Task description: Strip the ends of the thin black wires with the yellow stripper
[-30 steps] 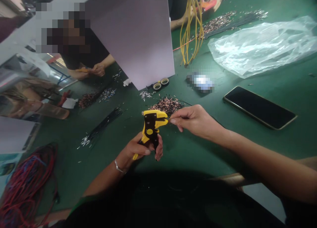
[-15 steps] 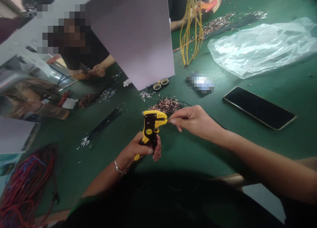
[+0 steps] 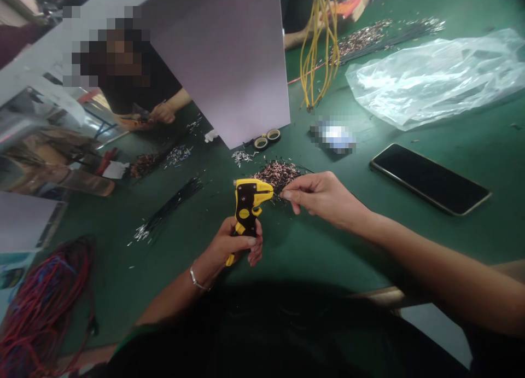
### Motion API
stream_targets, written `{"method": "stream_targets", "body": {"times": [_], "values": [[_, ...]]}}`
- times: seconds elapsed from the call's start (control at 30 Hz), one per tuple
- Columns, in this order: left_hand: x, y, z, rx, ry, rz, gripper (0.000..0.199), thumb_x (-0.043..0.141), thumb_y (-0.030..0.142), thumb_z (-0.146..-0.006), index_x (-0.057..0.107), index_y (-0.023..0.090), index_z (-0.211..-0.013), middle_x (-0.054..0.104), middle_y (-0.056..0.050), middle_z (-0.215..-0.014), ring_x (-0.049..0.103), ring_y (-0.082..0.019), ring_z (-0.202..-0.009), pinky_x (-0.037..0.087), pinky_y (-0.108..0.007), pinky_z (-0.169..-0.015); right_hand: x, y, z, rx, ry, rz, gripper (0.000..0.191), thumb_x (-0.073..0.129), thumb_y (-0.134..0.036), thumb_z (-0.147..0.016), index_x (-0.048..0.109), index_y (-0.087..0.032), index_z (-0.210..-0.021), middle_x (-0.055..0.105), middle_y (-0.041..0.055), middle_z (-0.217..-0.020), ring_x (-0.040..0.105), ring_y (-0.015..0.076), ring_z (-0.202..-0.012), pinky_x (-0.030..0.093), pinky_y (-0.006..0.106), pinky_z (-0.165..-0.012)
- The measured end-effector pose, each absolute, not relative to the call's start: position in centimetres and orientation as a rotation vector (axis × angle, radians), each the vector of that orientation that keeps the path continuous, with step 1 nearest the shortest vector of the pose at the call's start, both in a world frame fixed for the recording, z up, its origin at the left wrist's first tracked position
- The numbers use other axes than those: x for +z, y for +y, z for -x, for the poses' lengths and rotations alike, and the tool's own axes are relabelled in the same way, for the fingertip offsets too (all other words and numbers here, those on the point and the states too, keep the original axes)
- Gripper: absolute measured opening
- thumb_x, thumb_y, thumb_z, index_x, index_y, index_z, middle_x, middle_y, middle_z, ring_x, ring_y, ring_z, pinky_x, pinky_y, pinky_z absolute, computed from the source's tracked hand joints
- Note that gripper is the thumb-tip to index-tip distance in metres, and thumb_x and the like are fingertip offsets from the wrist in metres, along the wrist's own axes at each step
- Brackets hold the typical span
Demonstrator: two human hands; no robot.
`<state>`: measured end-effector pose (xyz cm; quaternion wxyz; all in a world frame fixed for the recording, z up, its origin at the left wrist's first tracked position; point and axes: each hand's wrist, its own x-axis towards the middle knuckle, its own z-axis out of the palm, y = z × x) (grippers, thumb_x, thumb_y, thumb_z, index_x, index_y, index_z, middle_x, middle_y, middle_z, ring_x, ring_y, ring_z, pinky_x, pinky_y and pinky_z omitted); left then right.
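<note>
My left hand (image 3: 241,241) is wrapped round the handle of a yellow and black wire stripper (image 3: 247,203), held upright with its nose toward the right. My right hand (image 3: 314,192) is closed in a pinch just right of that nose, a small gap between them. A short tip of thin wire (image 3: 281,195) pokes out of the pinch; the rest is hidden by the fingers. Behind the tool and my right fingertips lies a heap of short wires with copper-coloured ends (image 3: 279,173).
A bundle of black wires (image 3: 174,203) and a red-blue cable coil (image 3: 53,307) lie left. Two tape rolls (image 3: 266,139) sit by a pale panel (image 3: 229,60). A phone (image 3: 430,178) and plastic bag (image 3: 435,77) lie right. Co-workers' hands (image 3: 163,112) are across the table.
The wire stripper in my left hand has shifted slightly left and up, away from my right fingertips. A gap shows where the nose and fingers met.
</note>
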<state>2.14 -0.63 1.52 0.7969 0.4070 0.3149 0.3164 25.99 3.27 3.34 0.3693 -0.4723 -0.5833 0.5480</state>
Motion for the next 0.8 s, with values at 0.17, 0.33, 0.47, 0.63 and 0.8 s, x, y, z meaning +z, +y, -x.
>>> {"method": "stream_targets", "body": {"times": [0.17, 0.33, 0.47, 0.63, 0.8], "values": [[1.5, -0.7, -2.1, 0.668, 0.694, -0.85, 0.014, 0.071, 0.014, -0.075, 0.063, 0.012, -0.086, 0.054, 0.002, -0.056, 0.05, -0.009, -0.042, 0.048, -0.023, -0.041, 3.0, 3.4, -26.1, 1.447, -1.448, 1.209, 0.02, 0.064, -0.031, -0.081, 0.073, -0.015, -0.075, 0.059, -0.0013, -0.053, 0.039, 0.0075, -0.044, 0.029, 0.025, -0.043], [1.1, -0.6, -1.9, 0.704, 0.72, -0.827, 0.013, 0.07, 0.014, -0.075, 0.06, 0.013, -0.083, 0.048, 0.006, -0.05, 0.036, -0.004, -0.033, 0.038, -0.017, -0.032, 2.6, 3.4, -26.0, 1.462, -1.449, 1.209, 0.02, 0.064, -0.032, -0.081, 0.073, -0.015, -0.074, 0.06, -0.0005, -0.053, 0.038, 0.0073, -0.043, 0.027, 0.025, -0.041], [1.4, -0.2, -1.8, 0.644, 0.709, -0.808, 0.018, 0.073, 0.016, -0.071, 0.061, 0.012, -0.084, 0.052, 0.003, -0.055, 0.044, -0.007, -0.039, 0.042, -0.02, -0.038, 2.5, 3.5, -25.9, 1.446, -1.436, 1.247, 0.02, 0.064, -0.032, -0.081, 0.074, -0.015, -0.075, 0.06, 0.0006, -0.054, 0.037, 0.0075, -0.042, 0.027, 0.025, -0.041], [1.7, 0.4, -1.6, 0.734, 0.681, -0.828, 0.027, 0.074, 0.017, -0.065, 0.064, 0.01, -0.09, 0.057, -0.001, -0.065, 0.051, -0.011, -0.047, 0.046, -0.025, -0.044, 2.1, 3.6, -26.0, 1.459, -1.403, 1.22, 0.021, 0.064, -0.033, -0.081, 0.072, -0.016, -0.074, 0.059, -0.0006, -0.053, 0.037, 0.0076, -0.042, 0.029, 0.024, -0.041], [1.9, 1.0, -1.2, 0.851, 0.689, -0.9, 0.028, 0.073, 0.017, -0.067, 0.063, 0.011, -0.093, 0.058, -0.002, -0.069, 0.052, -0.011, -0.05, 0.046, -0.026, -0.047, 2.3, 3.5, -26.0, 1.389, -1.478, 1.221, 0.026, 0.061, -0.035, -0.082, 0.07, -0.016, -0.066, 0.059, -0.0006, -0.052, 0.04, 0.0085, -0.045, 0.032, 0.025, -0.045]]}}
